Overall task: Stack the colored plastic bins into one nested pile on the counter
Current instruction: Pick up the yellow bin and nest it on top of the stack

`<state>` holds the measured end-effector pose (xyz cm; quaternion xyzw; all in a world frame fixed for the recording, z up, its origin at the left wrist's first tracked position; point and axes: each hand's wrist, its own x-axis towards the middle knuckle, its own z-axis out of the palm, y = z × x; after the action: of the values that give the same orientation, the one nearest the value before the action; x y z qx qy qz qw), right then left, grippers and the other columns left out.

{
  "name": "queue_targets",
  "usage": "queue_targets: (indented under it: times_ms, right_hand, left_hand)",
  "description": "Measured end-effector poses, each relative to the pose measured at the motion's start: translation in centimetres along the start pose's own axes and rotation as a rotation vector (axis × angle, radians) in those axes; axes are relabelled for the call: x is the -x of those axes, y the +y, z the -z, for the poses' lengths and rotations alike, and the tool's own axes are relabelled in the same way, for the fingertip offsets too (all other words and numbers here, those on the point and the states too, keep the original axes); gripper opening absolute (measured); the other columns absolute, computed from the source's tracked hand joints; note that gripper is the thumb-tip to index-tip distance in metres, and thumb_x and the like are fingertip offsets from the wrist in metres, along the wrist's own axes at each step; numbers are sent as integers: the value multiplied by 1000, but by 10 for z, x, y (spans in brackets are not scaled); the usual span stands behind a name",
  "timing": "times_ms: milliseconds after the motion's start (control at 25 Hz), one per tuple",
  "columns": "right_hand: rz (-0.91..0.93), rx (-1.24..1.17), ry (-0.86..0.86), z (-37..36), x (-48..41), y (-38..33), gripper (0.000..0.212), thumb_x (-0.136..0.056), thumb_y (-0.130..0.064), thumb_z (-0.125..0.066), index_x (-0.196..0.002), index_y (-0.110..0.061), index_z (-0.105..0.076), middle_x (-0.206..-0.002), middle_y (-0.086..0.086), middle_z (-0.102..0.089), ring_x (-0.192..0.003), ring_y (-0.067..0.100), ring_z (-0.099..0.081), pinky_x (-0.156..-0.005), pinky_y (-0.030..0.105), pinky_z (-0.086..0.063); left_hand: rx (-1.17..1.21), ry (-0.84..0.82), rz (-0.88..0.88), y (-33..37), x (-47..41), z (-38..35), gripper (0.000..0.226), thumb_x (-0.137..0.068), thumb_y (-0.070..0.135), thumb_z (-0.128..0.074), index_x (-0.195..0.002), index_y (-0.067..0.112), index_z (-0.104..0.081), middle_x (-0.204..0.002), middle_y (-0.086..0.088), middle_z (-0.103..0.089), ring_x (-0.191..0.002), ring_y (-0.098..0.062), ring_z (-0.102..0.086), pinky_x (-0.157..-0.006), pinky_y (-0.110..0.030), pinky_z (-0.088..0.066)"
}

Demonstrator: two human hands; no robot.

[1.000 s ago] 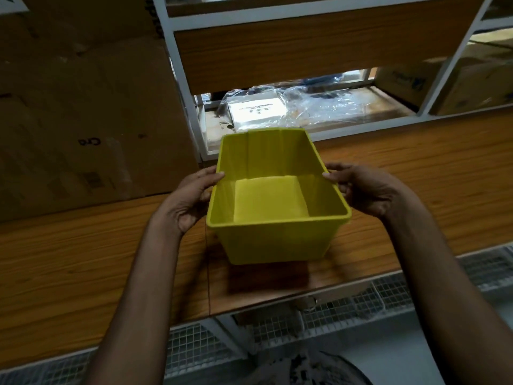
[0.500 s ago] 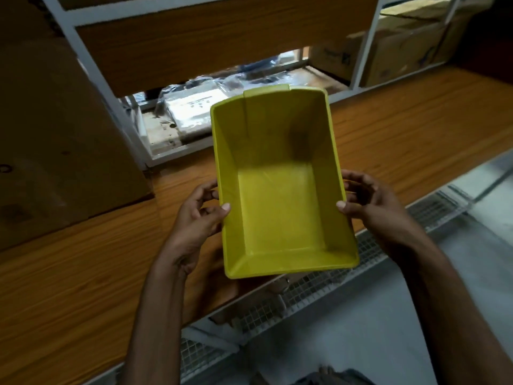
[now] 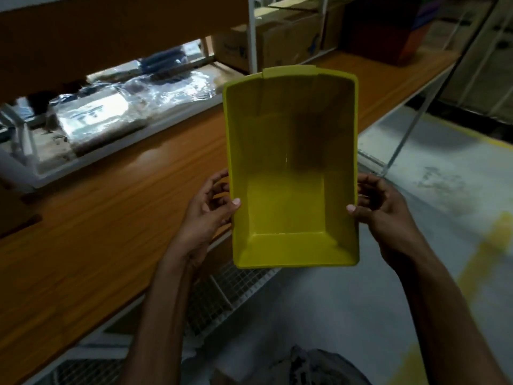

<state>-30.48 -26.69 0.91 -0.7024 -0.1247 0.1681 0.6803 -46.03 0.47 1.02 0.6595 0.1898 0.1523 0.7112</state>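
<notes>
Yellow bin (image 3: 291, 173) gripped between left hand (image 3: 206, 215) and right hand (image 3: 385, 215), carried clear of counter (image 3: 111, 218). No pile seen; dark stack far beyond right hand possibly bins (image 3: 399, 29). Nesting not yet done.

No readable text anywhere. White label (image 3: 91, 112) on the plastic-wrapped package (image 3: 111, 118) on the lower shelf has dark print lines, too blurred to read. Cardboard box (image 3: 249, 48) at the back carries a bluish printed mark on its front face, also illegible. Yellow bin (image 3: 291, 173) shows no lettering or number.
</notes>
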Motion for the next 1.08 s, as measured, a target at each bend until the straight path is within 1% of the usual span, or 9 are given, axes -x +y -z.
queue_targets:
  times_ms: [80,200,360,480,600,800,920,1000,1080]
  right_hand:
    - [18,18,57,41,3,5,52,-91,17,-59,-120,-26,-58,-113,-7,-65,-102,13,-64,-81,28,-53]
    - [52,52,153,101,4,16,49,-93,13,-61,-123,-26,-58,-118,-6,-65,-106,17,-62,-85,31,-53]
    - [51,53,288,175,-3,29,51,-93,11,-62,-129,-24,-57,-122,-2,-64,-107,21,-62,-83,32,-53]
    - [21,40,373,218,-17,39,52,-93,12,-61,-128,-27,-57,-117,-1,-65,-105,21,-62,-82,31,-52]
    - [-28,-6,438,254,-41,48,53,-94,13,-60,-128,-27,-57,-116,2,-67,-102,20,-63,-77,30,-53]
    - [-105,-47,539,310,-100,49,53,-93,17,-58,-127,-24,-57,-112,-4,-66,-93,6,-67,-66,16,-55]
    - [-128,-74,604,340,-140,38,52,-93,17,-58,-129,-20,-57,-110,-8,-66,-81,-8,-67,-64,11,-54]
    - [-144,-91,630,361,-168,25,49,-95,15,-57,-130,-19,-59,-110,-8,-68,-89,-3,-67,-67,16,-55]
    - [-190,-145,623,383,-194,15,46,-95,12,-56,-129,-18,-63,-110,-7,-70,-98,9,-67,-71,25,-54]
  left_hand:
    - [-12,-20,-33,-7,-8,-45,53,-95,0,-66,-136,31,-55,-137,-16,-60,-114,-24,-64,-84,-33,-60]
    - [-14,-72,-77,-18,-26,-113,51,-95,2,-67,-134,35,-58,-127,-6,-66,-111,-19,-66,-80,-29,-60]
    - [-49,-160,-80,-24,-54,-195,54,-93,9,-70,-136,39,-57,-124,10,-69,-115,-13,-67,-92,-37,-60]
    - [-80,-227,-86,-28,-79,-246,60,-89,20,-76,-143,32,-55,-133,2,-65,-122,-23,-64,-101,-47,-57]
    - [-119,-282,-93,-36,-120,-289,58,-88,24,-75,-142,34,-56,-135,-4,-64,-126,-31,-60,-103,-57,-53]
    - [-121,-407,-88,-40,-204,-356,56,-93,22,-71,-142,44,-54,-142,4,-60,-131,-20,-58,-106,-53,-51]
    - [-132,-451,-35,-32,-257,-399,53,-98,11,-65,-136,45,-54,-136,7,-60,-127,-18,-57,-100,-46,-55]
    - [-120,-467,12,-21,-292,-432,49,-100,8,-62,-138,38,-54,-128,9,-62,-122,-19,-60,-86,-37,-56]
    - [-94,-465,78,-14,-327,-463,42,-100,11,-63,-134,35,-59,-124,8,-66,-116,-21,-65,-80,-37,-57]
